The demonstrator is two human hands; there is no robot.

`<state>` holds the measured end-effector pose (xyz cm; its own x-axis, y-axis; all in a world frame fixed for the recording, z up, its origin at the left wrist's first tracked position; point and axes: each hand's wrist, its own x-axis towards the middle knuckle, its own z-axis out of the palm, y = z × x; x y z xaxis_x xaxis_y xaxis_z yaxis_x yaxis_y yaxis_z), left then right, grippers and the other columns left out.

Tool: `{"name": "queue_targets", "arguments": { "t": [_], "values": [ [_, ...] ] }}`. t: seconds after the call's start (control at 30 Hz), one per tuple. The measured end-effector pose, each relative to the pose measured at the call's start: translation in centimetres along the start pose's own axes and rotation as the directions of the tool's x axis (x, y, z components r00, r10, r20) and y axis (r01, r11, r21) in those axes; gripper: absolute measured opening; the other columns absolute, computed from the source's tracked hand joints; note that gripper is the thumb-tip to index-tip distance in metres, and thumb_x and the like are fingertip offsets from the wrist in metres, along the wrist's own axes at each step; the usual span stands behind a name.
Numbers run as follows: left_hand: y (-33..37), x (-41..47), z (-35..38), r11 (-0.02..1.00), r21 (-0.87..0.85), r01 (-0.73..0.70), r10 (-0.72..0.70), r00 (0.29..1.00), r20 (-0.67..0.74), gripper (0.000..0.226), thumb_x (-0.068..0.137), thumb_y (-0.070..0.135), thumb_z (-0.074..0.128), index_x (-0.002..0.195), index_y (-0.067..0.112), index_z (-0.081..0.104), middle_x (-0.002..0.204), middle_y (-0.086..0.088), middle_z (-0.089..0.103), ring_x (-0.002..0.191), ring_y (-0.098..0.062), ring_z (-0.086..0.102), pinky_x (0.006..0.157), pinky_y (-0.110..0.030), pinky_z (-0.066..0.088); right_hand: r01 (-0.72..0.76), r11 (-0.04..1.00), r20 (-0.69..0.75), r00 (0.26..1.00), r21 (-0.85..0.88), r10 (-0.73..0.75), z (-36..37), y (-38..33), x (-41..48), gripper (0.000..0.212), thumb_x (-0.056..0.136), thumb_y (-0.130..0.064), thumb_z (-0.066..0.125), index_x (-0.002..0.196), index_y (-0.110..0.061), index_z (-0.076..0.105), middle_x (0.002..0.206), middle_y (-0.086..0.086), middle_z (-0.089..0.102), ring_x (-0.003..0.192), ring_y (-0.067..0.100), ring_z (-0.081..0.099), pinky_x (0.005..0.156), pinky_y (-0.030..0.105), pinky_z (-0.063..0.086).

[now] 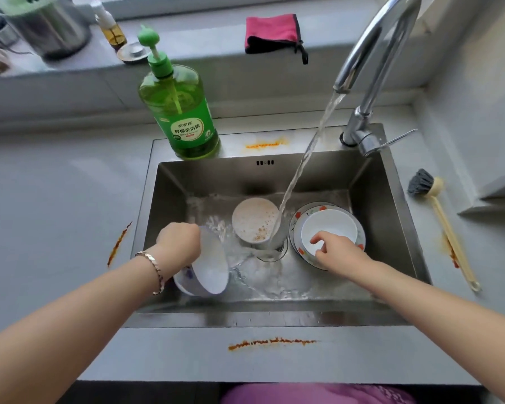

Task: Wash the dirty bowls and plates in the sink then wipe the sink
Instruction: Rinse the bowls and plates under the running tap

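My left hand (pixel 179 243) grips the rim of a white bowl (pixel 209 268), tilted on its side at the left of the steel sink (pixel 391 199). A dirty bowl (pixel 252 220) with brown specks stands in the middle, and the tap's water stream (pixel 299 170) lands beside it near the drain. At the right a small white bowl (pixel 330 225) sits on a flower-rimmed plate (pixel 296 228). My right hand (pixel 334 249) reaches into that small bowl with curled fingers touching its inside.
A green dish soap bottle (pixel 184 112) stands on the sink's back ledge. The tap (pixel 368 68) runs at the back right. A dish brush (pixel 438 220) lies on the right counter. A pink cloth (pixel 274 33) hangs on the sill. Orange stains (pixel 271 342) mark the counter.
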<state>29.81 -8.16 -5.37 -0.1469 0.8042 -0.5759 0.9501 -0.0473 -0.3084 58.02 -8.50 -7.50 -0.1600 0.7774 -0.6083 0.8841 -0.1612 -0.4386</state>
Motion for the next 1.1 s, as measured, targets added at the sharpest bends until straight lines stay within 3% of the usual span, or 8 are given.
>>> {"name": "queue_targets", "arguments": {
  "t": [0.37, 0.5, 0.67, 0.77, 0.83, 0.9, 0.97, 1.1],
  "values": [
    [0.2, -2.4, -1.7, 0.761, -0.648, -0.002, -0.105, 0.986, -0.127, 0.015, 0.083, 0.015, 0.047, 0.089, 0.017, 0.061, 0.065, -0.002, 0.064, 0.056, -0.021, 0.064, 0.057, -0.028, 0.050, 0.017, 0.979, 0.085, 0.996, 0.203, -0.035, -1.2, -1.9, 2.1, 0.037, 0.095, -0.033, 0.045, 0.126, -0.013, 0.051, 0.093, 0.009, 0.066, 0.072, 0.017, 0.058, 0.071, 0.030, 0.050],
    [2.8, -2.8, -3.9, 0.448, -0.882, -0.146, -0.079, 0.976, -0.202, 0.028, 0.079, 0.011, 0.048, 0.095, 0.027, 0.064, 0.064, -0.003, 0.068, 0.047, -0.018, 0.062, 0.059, -0.033, 0.056, -0.115, 0.763, 0.320, 0.939, 0.636, -0.126, -3.5, -3.3, 1.7, 0.035, 0.095, -0.035, 0.046, 0.129, -0.031, 0.038, 0.098, 0.011, 0.062, 0.069, 0.021, 0.067, 0.058, 0.028, 0.056],
    [6.0, -2.1, -5.1, -0.092, -0.989, -0.113, -0.078, 0.991, -0.106, 0.032, 0.087, 0.007, 0.047, 0.110, 0.024, 0.063, 0.066, 0.000, 0.060, 0.045, -0.008, 0.052, 0.045, -0.022, 0.045, 0.031, 0.638, 0.050, 0.993, 0.770, -0.108, -5.9, -3.0, 1.2, 0.039, 0.092, 0.000, 0.042, 0.117, -0.030, 0.049, 0.092, 0.003, 0.063, 0.060, 0.021, 0.067, 0.054, 0.031, 0.058],
    [7.5, -2.2, -5.1, -0.414, -0.907, 0.074, 0.092, 0.995, 0.039, 0.020, 0.096, 0.027, 0.043, 0.107, 0.037, 0.055, 0.100, 0.001, 0.061, 0.080, -0.015, 0.061, 0.057, -0.029, 0.054, 0.028, 0.641, 0.069, 0.990, 0.767, -0.125, -6.9, -2.8, 1.0, 0.040, 0.093, -0.001, 0.040, 0.122, -0.028, 0.049, 0.090, 0.004, 0.064, 0.058, 0.023, 0.067, 0.054, 0.030, 0.057],
    [8.1, -2.5, -5.0, -0.547, -0.828, 0.125, 0.131, 0.989, 0.063, 0.018, 0.097, 0.033, 0.041, 0.106, 0.040, 0.055, 0.116, 0.002, 0.059, 0.099, -0.021, 0.061, 0.062, -0.037, 0.057, 0.059, 0.738, 0.046, 0.992, 0.672, -0.121, -6.8, -2.7, 1.1, 0.041, 0.094, -0.007, 0.041, 0.132, -0.024, 0.045, 0.097, 0.005, 0.065, 0.071, 0.025, 0.066, 0.067, 0.034, 0.058],
    [8.4, -2.6, -5.1, -0.577, -0.812, 0.092, 0.062, 0.996, 0.069, 0.017, 0.098, 0.032, 0.041, 0.103, 0.040, 0.054, 0.114, 0.003, 0.058, 0.096, -0.021, 0.062, 0.056, -0.034, 0.056, 0.223, 0.958, -0.217, 0.959, 0.179, -0.183, -6.2, -2.7, 1.4, 0.045, 0.093, -0.014, 0.045, 0.138, -0.015, 0.041, 0.115, 0.008, 0.058, 0.101, 0.027, 0.056, 0.089, 0.039, 0.050],
    [8.7, -2.7, -5.2, -0.583, -0.811, 0.052, 0.003, 0.998, 0.061, 0.017, 0.098, 0.029, 0.041, 0.103, 0.040, 0.053, 0.107, 0.002, 0.059, 0.087, -0.020, 0.063, 0.051, -0.030, 0.054, 0.377, 0.879, -0.431, 0.769, -0.291, -0.472, -5.3, -3.1, 1.8, 0.038, 0.085, -0.009, 0.050, 0.121, -0.001, 0.057, 0.112, 0.019, 0.058, 0.107, 0.029, 0.046, 0.088, 0.042, 0.050],
    [9.5, -3.0, -5.1, -0.567, -0.824, -0.017, -0.054, 0.998, 0.017, 0.023, 0.096, 0.023, 0.045, 0.113, 0.038, 0.051, 0.107, 0.000, 0.061, 0.086, -0.018, 0.063, 0.052, -0.032, 0.055, 0.492, 0.820, -0.010, 0.856, -0.293, -0.517, -4.1, -6.2, 2.7, 0.047, 0.098, -0.021, 0.040, 0.141, -0.004, 0.033, 0.148, 0.013, 0.033, 0.136, 0.024, 0.032, 0.110, 0.032, 0.027]
  ]
}}
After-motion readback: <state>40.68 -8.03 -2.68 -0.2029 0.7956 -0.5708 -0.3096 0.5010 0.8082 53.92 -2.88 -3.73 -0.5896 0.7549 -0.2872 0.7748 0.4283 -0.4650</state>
